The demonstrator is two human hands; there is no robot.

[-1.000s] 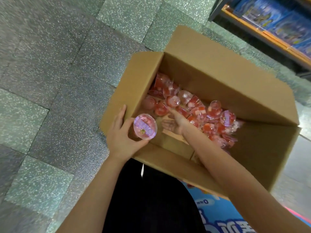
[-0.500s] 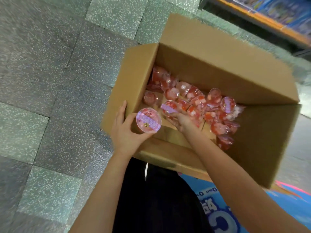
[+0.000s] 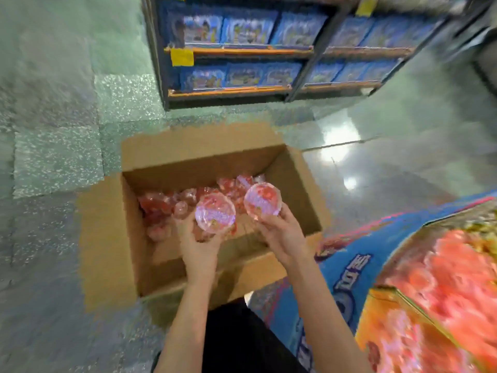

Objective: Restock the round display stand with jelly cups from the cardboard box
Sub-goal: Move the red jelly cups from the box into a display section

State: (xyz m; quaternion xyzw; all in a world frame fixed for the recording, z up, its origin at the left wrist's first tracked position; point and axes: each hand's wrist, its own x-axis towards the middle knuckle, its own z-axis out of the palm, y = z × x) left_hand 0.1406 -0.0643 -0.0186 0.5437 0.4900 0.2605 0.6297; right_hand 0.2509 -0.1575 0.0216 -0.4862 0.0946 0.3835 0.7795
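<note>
An open cardboard box (image 3: 107,238) sits on the floor with several red jelly cups (image 3: 161,203) heaped in its far half. My left hand (image 3: 197,246) grips one jelly cup (image 3: 215,212) above the box, its pink printed lid facing up. My right hand (image 3: 282,232) holds a second jelly cup (image 3: 263,198) just to the right, lid also up. The round display stand (image 3: 349,278), blue with printed lettering, curves along the lower right; its top compartments (image 3: 451,270) hold a blurred mass of red cups.
A dark shelf unit (image 3: 242,52) with orange rails and blue packaged goods stands beyond the box. Speckled green floor tiles (image 3: 53,157) spread to the left, and a glossy stretch of floor (image 3: 390,162) lies to the right. The view is motion-blurred.
My right hand has lifted out of the box holding a second cup. The view has swung up and right, bringing the shelf and the stand into sight.
</note>
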